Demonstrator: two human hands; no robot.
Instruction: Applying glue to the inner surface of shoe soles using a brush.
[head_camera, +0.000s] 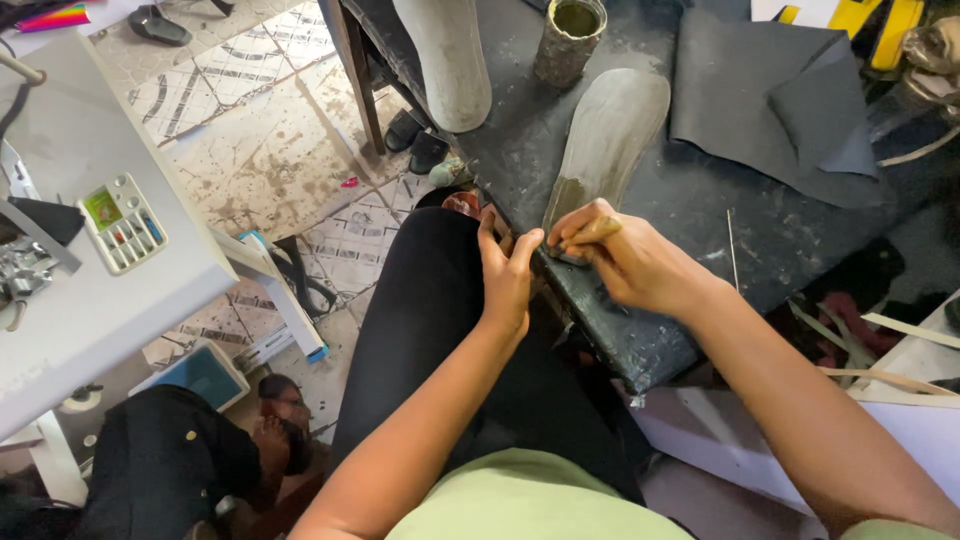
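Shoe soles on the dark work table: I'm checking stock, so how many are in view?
2. One sole lies flat mid-table, its near end under the right hand and left hand. A paler one stands at the table's far-left edge. Others may be hidden.

Right hand (625, 255) grips brush (590, 235) on grey sole (610, 130); left hand (507, 275) steadies sole heel on dark worktable (700, 230).

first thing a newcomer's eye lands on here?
Both hands meet at the near edge of the dark worktable: the right hand presses a small brush onto the heel end of a grey shoe sole, and the left hand steadies that end. Behind the sole stands a stained glue tin; dark sheet material lies right.
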